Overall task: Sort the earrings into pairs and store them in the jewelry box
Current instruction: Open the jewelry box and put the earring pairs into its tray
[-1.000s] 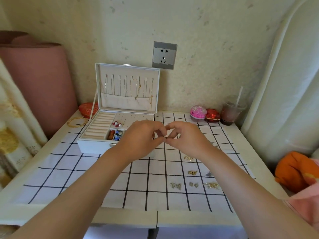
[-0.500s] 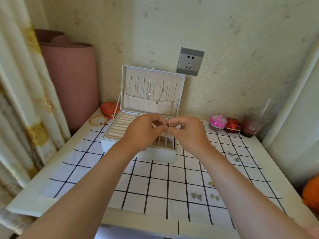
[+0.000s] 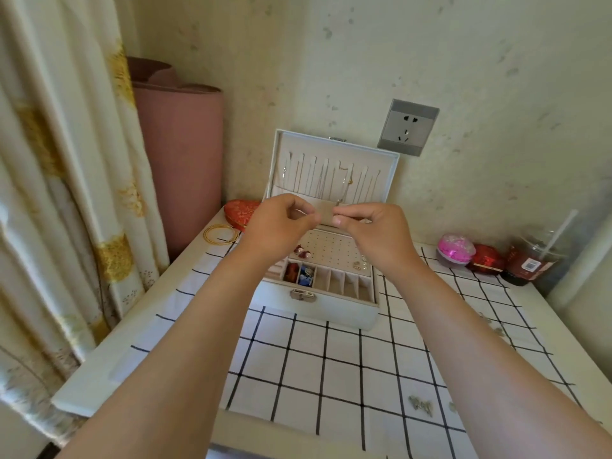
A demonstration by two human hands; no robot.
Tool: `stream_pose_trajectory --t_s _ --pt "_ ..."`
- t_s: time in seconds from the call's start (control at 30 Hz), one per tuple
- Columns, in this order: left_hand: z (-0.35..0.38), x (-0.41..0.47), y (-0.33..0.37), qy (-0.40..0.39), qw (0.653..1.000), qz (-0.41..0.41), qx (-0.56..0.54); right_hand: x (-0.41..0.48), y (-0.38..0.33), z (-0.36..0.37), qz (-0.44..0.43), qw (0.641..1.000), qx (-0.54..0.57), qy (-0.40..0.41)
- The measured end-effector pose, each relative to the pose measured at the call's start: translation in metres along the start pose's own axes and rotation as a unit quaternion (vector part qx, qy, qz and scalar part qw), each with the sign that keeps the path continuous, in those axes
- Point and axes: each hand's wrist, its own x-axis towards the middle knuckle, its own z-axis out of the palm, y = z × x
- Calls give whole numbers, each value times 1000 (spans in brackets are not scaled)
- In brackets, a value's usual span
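The white jewelry box (image 3: 334, 314) stands open at the back of the checked cloth (image 3: 331, 362), its lid (image 3: 331, 167) upright with chains hanging in it. My left hand (image 3: 281, 226) and my right hand (image 3: 376, 231) hover above the box, a small gap between them. Each pinches a tiny earring piece between thumb and forefinger; the pieces are too small to make out. Red earrings (image 3: 303, 251) and a pale pair (image 3: 359, 265) sit on the perforated panel. Loose earrings (image 3: 420, 404) lie on the cloth at the near right.
A red heart-shaped box (image 3: 240, 210) and gold bangles (image 3: 220, 234) lie left of the box. A pink roll (image 3: 178, 167) and a curtain (image 3: 66, 193) stand at the left. A pink ball (image 3: 455, 250), a red box (image 3: 486, 258) and a drink cup (image 3: 530, 263) sit at the back right.
The view has turned left and closer to the box. My hands rose over the box, and their fingertips, joined before, have drawn slightly apart.
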Motion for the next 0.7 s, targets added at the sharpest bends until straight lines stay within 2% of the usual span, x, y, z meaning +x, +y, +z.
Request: stream_pose_trajectory --t_s 0.13,0.43,0.7 --pt "-15 6 -12 26 999 -26 17 15 9 17 7 993 -115 -6" --pt "-26 9 -23 53 994 -73 -67 44 22 59 -28 954 -290 -69" --pt "-25 12 -31 57 994 -82 -51 51 23 71 -46 913 -401 -53"
